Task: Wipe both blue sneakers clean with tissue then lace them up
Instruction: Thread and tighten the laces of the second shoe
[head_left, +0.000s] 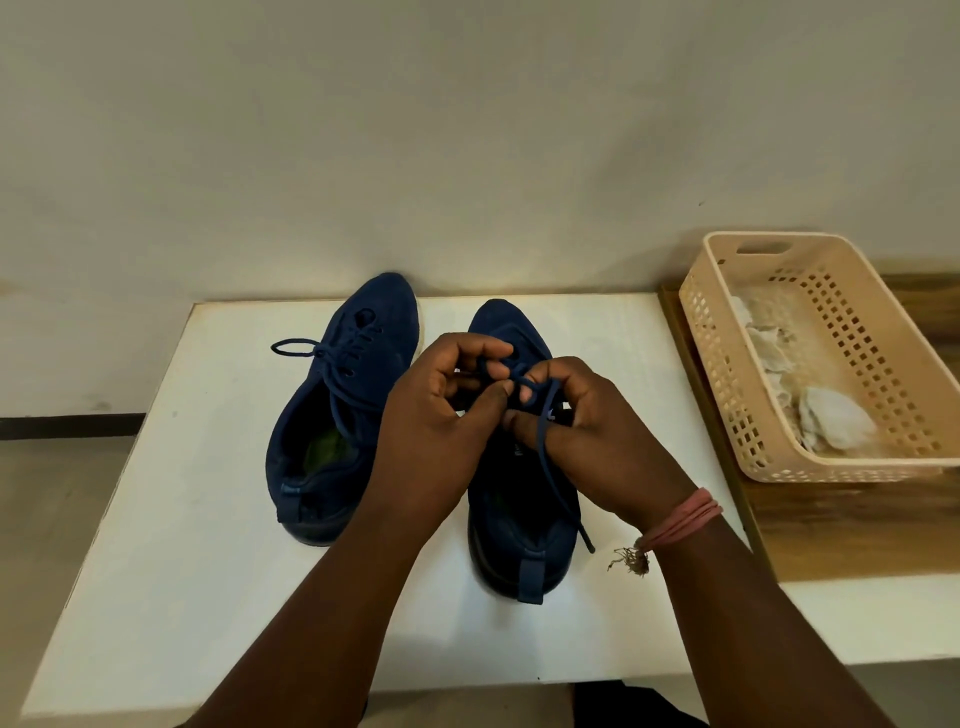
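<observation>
Both hands are pinching the blue lace over the right-hand sneaker.

The left hand (441, 410) and right hand (587, 415) are curling their fingers around the lace (543, 441) directly above the near sneaker (519, 519). The laced sneaker (337, 405) is sitting just left of the fingers on the white table (182, 519); well right, used tissue (831, 421) is lying in a beige basket (727, 374).

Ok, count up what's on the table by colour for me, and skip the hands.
Blue: 2, the tied blue fabric sneaker and the blue fabric sneaker being laced.
Beige: 1, the beige perforated plastic basket.
White: at least 2 crumpled white tissue wads inside that basket; the exact number is hard to tell.
Total: at least 5.
</observation>
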